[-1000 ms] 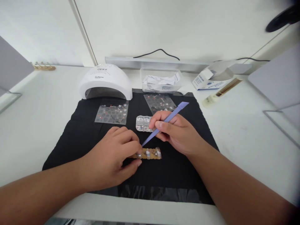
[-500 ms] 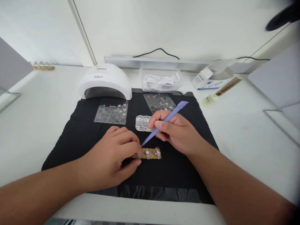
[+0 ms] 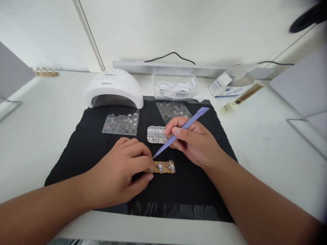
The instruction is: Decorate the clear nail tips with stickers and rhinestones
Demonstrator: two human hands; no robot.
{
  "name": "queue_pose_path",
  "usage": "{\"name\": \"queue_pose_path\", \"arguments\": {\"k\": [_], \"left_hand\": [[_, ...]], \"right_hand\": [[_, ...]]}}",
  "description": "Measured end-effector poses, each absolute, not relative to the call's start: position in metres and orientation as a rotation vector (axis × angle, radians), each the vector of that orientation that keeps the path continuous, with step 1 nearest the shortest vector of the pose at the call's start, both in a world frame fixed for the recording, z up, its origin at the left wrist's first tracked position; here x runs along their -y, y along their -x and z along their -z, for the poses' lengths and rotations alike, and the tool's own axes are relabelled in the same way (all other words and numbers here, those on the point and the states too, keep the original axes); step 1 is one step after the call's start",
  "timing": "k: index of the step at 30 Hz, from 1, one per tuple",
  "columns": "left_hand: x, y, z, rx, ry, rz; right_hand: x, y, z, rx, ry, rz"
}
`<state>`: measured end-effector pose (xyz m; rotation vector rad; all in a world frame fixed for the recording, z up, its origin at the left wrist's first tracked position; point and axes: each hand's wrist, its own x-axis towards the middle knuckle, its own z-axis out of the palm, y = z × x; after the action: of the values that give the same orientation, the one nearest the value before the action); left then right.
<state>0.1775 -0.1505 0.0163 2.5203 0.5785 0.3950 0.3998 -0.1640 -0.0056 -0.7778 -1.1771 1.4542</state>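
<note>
My left hand [image 3: 130, 170] is closed around the left part of a brown strip [image 3: 165, 167], its fingers hiding that end. Decorated false nails [image 3: 171, 166] with small figures and shiny bits sit across the strip. In my right hand [image 3: 192, 139] is a slim purple stick tool [image 3: 182, 131], slanted like a pen, its flat end up and its pointed tip down at my left fingertips. Whether the tip touches anything I cannot tell. Just behind lies a clear compartment case of rhinestones [image 3: 155, 134], its right side covered by my right hand.
A black cloth [image 3: 87, 149] covers the table's middle. On it lie two patterned sticker sheets, one left [image 3: 121, 121] and one right [image 3: 170, 110]. Behind stand a white nail lamp [image 3: 114, 86], a clear tub of packets [image 3: 175, 86], an open box [image 3: 230, 85] and a small bottle [image 3: 228, 108].
My right hand and the purple stick have risen slightly, and the stick's upper end has shifted to the right. My left hand stays on the strip.
</note>
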Motion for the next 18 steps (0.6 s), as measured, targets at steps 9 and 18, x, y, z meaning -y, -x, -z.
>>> {"name": "queue_pose_path", "arguments": {"k": [9, 18], "left_hand": [[0.1499, -0.1768, -0.0147, -0.578, -2.518, -0.37], [0.148, -0.1763, -0.0157, -0.551, -2.461, -0.34]], "right_hand": [[0.1619, -0.4001, 0.0033, 0.974, 0.703, -1.361], [0.1617, -0.4024, 0.0033, 0.939, 0.64, -1.338]]}}
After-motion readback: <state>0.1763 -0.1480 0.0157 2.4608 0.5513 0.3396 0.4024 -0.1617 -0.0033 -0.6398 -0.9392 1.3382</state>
